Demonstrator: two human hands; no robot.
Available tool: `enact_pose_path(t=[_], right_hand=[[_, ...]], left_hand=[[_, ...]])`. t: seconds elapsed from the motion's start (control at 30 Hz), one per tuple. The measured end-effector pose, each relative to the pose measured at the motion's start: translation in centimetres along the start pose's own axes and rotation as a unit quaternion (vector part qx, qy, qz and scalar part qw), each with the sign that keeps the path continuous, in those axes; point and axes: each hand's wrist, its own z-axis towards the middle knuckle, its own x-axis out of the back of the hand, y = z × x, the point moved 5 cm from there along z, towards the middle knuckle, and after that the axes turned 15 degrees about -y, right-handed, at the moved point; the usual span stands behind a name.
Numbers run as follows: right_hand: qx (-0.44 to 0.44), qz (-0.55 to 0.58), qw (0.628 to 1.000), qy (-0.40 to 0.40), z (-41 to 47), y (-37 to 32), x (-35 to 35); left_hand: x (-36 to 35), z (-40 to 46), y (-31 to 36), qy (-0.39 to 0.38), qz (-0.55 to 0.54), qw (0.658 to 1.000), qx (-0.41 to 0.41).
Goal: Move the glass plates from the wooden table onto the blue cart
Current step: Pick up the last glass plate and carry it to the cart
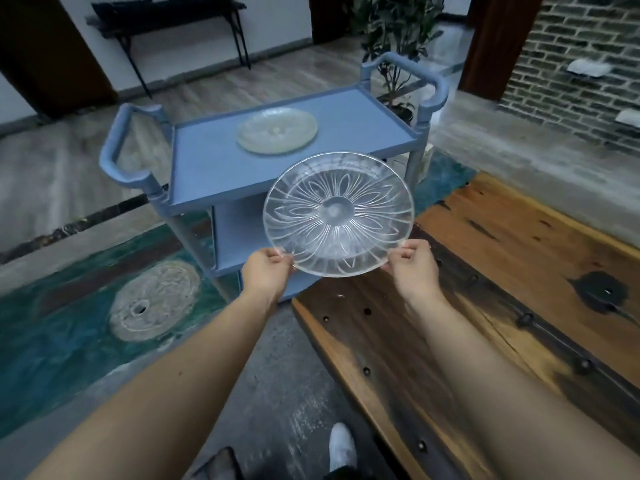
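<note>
A clear glass plate (337,213) with a cut flower pattern hangs in the air, tilted toward me, between the wooden table (502,282) and the blue cart (207,164). My left hand (266,271) pinches its near left rim. Its near right rim is gripped by my right hand (412,266). The plate overlaps the cart's near right corner in view. A second glass plate (276,130) lies flat on the cart's top shelf, toward the far side.
The cart has raised handles at left (121,154) and right (420,84) and a lower shelf. A round millstone (154,301) is set in the teal floor at left. A potted plant (394,36) stands behind the cart. My white shoe (342,448) shows below.
</note>
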Motion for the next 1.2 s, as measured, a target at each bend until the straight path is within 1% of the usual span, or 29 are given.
enact_pose_path(t=[0.1,0.27,0.53,0.63,0.73,0.87,0.97,1.2], right_hand=[[-0.005,0.002,1.000,-0.008,3.5,-0.9,-1.9],[-0.010,-0.001,1.000,-0.006,8.0,-2.4,-4.6],[0.009,-0.015,0.999,-0.029,14.7,-5.5,-10.1],[0.017,-0.013,0.999,-0.024,17.3,-6.4,-12.7],[0.022,-0.009,1.000,-0.021,20.7,-7.2,-16.3],[0.000,-0.043,0.999,0.001,25.8,-8.5,-21.4],[-0.004,-0.047,0.999,0.012,29.8,-9.4,-24.9],[-0.052,-0.088,0.994,0.023,37.2,-9.8,-29.5]], left_hand=[[1.0,2.8,1.7,0.014,0.010,1.000,-0.002],[2.6,7.7,4.4,0.004,0.010,1.000,-0.007],[6.2,15.6,7.7,0.006,0.012,1.000,-0.025],[7.9,19.1,8.6,0.005,0.035,0.999,-0.027],[10.3,24.1,9.5,0.007,0.037,0.999,-0.029],[13.3,31.8,10.7,-0.012,0.014,0.999,-0.027],[15.3,37.0,11.7,-0.021,0.009,0.999,-0.024],[17.4,46.6,13.2,-0.055,0.040,0.998,-0.002]])
